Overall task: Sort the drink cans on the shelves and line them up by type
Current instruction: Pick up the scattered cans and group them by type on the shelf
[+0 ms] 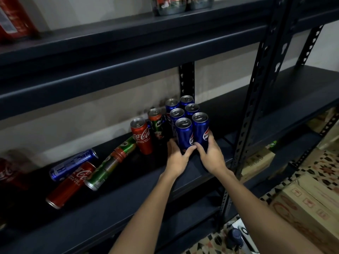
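- Left hand (177, 155) wrapped around base of front-left Pepsi can (184, 133), upright on dark shelf (190, 173).
- Right hand (211, 154) gripped neighbouring front-right Pepsi can (200, 129), touching the first.
- Four more blue cans (181, 107) stood close behind.
- Upright Coca-Cola can (142, 136) just left; others toppled further left.

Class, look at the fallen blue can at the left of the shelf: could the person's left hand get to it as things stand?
Probably yes. The left hand is busy against the front Pepsi can, but once freed, the lying blue can sits exposed on the shelf, with nothing upright between them.
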